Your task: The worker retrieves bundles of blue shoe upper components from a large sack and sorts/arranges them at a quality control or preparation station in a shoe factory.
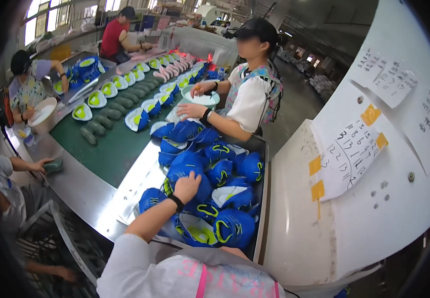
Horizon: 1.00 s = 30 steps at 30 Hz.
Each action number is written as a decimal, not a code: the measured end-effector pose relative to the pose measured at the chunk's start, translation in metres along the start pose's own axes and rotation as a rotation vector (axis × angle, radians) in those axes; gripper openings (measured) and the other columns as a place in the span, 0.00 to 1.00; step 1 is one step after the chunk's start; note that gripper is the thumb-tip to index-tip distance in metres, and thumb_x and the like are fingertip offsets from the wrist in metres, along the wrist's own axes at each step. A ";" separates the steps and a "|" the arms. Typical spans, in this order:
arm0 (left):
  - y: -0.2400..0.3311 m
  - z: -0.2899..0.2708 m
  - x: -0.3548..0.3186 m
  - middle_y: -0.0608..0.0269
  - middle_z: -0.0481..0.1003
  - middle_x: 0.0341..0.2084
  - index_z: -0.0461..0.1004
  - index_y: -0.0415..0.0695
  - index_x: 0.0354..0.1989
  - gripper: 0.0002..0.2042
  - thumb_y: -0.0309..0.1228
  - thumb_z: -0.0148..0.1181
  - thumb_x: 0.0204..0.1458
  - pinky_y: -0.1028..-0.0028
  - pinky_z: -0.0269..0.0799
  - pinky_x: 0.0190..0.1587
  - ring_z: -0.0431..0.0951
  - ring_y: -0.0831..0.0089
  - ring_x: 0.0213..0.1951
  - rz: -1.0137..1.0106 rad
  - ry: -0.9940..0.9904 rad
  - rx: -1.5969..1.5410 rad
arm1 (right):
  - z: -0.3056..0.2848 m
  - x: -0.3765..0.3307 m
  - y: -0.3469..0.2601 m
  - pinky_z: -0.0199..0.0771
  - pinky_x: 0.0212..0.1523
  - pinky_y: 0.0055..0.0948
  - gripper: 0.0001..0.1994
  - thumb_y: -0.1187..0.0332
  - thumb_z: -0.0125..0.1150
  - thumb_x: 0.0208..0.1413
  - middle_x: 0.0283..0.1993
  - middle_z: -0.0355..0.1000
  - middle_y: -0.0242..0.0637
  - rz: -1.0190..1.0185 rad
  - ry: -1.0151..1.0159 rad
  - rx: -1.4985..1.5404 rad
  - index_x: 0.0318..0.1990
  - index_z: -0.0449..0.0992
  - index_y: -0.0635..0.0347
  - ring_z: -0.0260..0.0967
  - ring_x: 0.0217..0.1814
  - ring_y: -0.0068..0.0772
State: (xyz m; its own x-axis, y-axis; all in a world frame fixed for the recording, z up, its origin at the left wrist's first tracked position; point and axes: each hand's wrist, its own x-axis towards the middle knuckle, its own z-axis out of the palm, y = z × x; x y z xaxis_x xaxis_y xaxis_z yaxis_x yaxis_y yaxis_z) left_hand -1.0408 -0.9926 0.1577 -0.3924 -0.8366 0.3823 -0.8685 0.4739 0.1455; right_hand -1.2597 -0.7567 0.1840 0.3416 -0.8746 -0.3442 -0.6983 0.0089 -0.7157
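Observation:
My left hand [187, 186], with a black band at its wrist, reaches over a heap of shoe uppers. Its fingers are closed on one blue shoe upper [187, 166] near the middle of the heap. Close by lie more blue uppers with lime-green linings, such as one shoe upper [234, 226] with its collar turned up, and a shoe upper [231, 195] showing its white underside. Of my right hand [235, 253] only a patch of skin shows by the heap's near edge, low against my body; its fingers are hidden.
A metal-edged bin [266, 198] holds the heap. Ahead runs a green conveyor belt [110, 151] with rows of uppers and dark green shoe lasts [104, 121]. Across the heap a co-worker [254, 84] stands by a pale bowl [202, 98]. A white panel [294, 188] rises at right.

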 end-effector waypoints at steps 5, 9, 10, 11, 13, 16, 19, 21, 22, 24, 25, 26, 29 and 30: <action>-0.001 -0.009 -0.056 0.54 0.67 0.34 0.60 0.41 0.55 0.23 0.27 0.46 0.47 0.65 0.70 0.20 0.74 0.61 0.20 0.084 -0.035 -0.051 | -0.001 -0.017 0.001 0.68 0.42 0.31 0.15 0.63 0.53 0.51 0.39 0.72 0.41 -0.009 -0.001 -0.011 0.45 0.71 0.58 0.69 0.43 0.43; -0.014 -0.004 -0.065 0.56 0.67 0.33 0.60 0.40 0.55 0.23 0.27 0.46 0.47 0.67 0.70 0.20 0.74 0.63 0.20 0.029 -0.049 0.082 | 0.004 -0.022 0.002 0.68 0.42 0.31 0.14 0.63 0.54 0.51 0.39 0.72 0.42 -0.021 0.025 -0.034 0.43 0.72 0.59 0.69 0.43 0.43; -0.012 0.004 -0.057 0.56 0.67 0.33 0.61 0.39 0.55 0.22 0.27 0.45 0.48 0.67 0.70 0.19 0.74 0.64 0.19 0.004 -0.029 0.104 | 0.005 -0.023 0.004 0.68 0.42 0.32 0.13 0.64 0.54 0.50 0.39 0.72 0.42 -0.050 0.078 -0.035 0.42 0.73 0.59 0.69 0.43 0.44; -0.011 0.011 -0.048 0.56 0.67 0.32 0.62 0.39 0.54 0.21 0.27 0.45 0.48 0.68 0.70 0.19 0.74 0.65 0.19 -0.016 -0.014 0.129 | 0.007 -0.025 0.006 0.68 0.42 0.32 0.13 0.64 0.54 0.50 0.39 0.72 0.42 -0.041 0.079 -0.030 0.42 0.73 0.59 0.69 0.43 0.44; -0.004 0.019 -0.043 0.55 0.67 0.29 0.64 0.39 0.51 0.18 0.27 0.44 0.50 0.69 0.70 0.19 0.74 0.67 0.19 -0.039 -0.017 0.228 | 0.017 -0.027 0.011 0.68 0.44 0.30 0.12 0.65 0.54 0.51 0.38 0.72 0.42 -0.175 0.229 -0.099 0.41 0.73 0.61 0.69 0.44 0.41; 0.008 -0.002 -0.046 0.51 0.69 0.33 0.63 0.39 0.51 0.20 0.29 0.50 0.47 0.65 0.72 0.26 0.76 0.59 0.25 -0.092 -0.115 0.023 | 0.030 -0.028 0.028 0.67 0.41 0.34 0.13 0.65 0.55 0.49 0.37 0.72 0.42 -0.275 0.355 -0.167 0.42 0.73 0.60 0.68 0.41 0.44; 0.006 -0.028 -0.055 0.51 0.73 0.35 0.68 0.46 0.49 0.20 0.30 0.55 0.43 0.61 0.72 0.34 0.76 0.53 0.31 -0.056 -0.153 -0.228 | 0.031 -0.031 0.023 0.66 0.40 0.36 0.16 0.64 0.57 0.48 0.37 0.72 0.40 -0.332 0.437 -0.250 0.44 0.71 0.58 0.68 0.40 0.43; 0.028 -0.071 -0.065 0.56 0.75 0.27 0.74 0.49 0.40 0.13 0.30 0.55 0.43 0.62 0.72 0.34 0.76 0.56 0.30 -0.102 -0.145 -0.397 | 0.027 -0.039 0.008 0.66 0.41 0.36 0.19 0.63 0.60 0.46 0.39 0.72 0.38 -0.373 0.510 -0.239 0.46 0.70 0.58 0.68 0.41 0.41; 0.046 -0.093 -0.067 0.57 0.75 0.21 0.76 0.47 0.33 0.09 0.31 0.55 0.44 0.63 0.71 0.32 0.75 0.57 0.28 -0.100 -0.041 -0.480 | 0.028 -0.037 0.014 0.66 0.43 0.34 0.23 0.60 0.62 0.44 0.41 0.72 0.38 -0.392 0.524 -0.181 0.49 0.68 0.58 0.68 0.44 0.39; 0.077 -0.132 -0.083 0.61 0.69 0.12 0.75 0.43 0.35 0.08 0.27 0.56 0.46 0.73 0.63 0.20 0.69 0.72 0.15 -0.044 0.077 -0.707 | 0.026 -0.039 0.007 0.64 0.50 0.33 0.35 0.58 0.66 0.41 0.50 0.65 0.44 -0.386 0.526 -0.068 0.56 0.59 0.61 0.65 0.51 0.41; 0.097 -0.154 -0.092 0.64 0.67 0.11 0.75 0.40 0.35 0.08 0.27 0.56 0.47 0.78 0.62 0.20 0.66 0.80 0.15 -0.044 0.032 -0.863 | 0.026 -0.040 0.004 0.63 0.52 0.32 0.41 0.58 0.68 0.39 0.55 0.60 0.46 -0.399 0.569 -0.039 0.60 0.54 0.62 0.63 0.54 0.42; 0.119 -0.168 -0.102 0.65 0.68 0.13 0.74 0.38 0.35 0.07 0.26 0.56 0.48 0.80 0.63 0.21 0.66 0.83 0.17 -0.038 -0.007 -1.036 | 0.029 -0.044 -0.002 0.63 0.52 0.32 0.41 0.58 0.68 0.39 0.55 0.60 0.46 -0.400 0.568 -0.033 0.60 0.54 0.62 0.63 0.54 0.42; 0.163 -0.169 -0.142 0.59 0.72 0.30 0.71 0.39 0.41 0.11 0.30 0.52 0.53 0.74 0.68 0.34 0.73 0.73 0.31 0.325 -0.181 -1.105 | 0.058 -0.040 -0.003 0.57 0.58 0.34 0.52 0.62 0.72 0.36 0.65 0.38 0.39 -0.590 0.304 0.603 0.64 0.38 0.62 0.55 0.59 0.41; 0.175 -0.181 -0.155 0.57 0.71 0.33 0.70 0.40 0.43 0.12 0.31 0.52 0.53 0.72 0.69 0.36 0.73 0.68 0.33 0.279 -0.369 -1.122 | 0.066 -0.046 -0.023 0.61 0.54 0.32 0.45 0.63 0.69 0.40 0.62 0.45 0.40 -0.572 0.378 0.714 0.62 0.44 0.62 0.59 0.56 0.39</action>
State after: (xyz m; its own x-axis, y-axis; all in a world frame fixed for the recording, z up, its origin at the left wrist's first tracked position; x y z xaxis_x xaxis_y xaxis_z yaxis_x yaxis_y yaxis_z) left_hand -1.0770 -0.7298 0.2894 -0.7455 -0.6091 0.2705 -0.0666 0.4720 0.8791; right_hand -1.2177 -0.6851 0.1763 0.1994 -0.9345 0.2949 0.0949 -0.2811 -0.9550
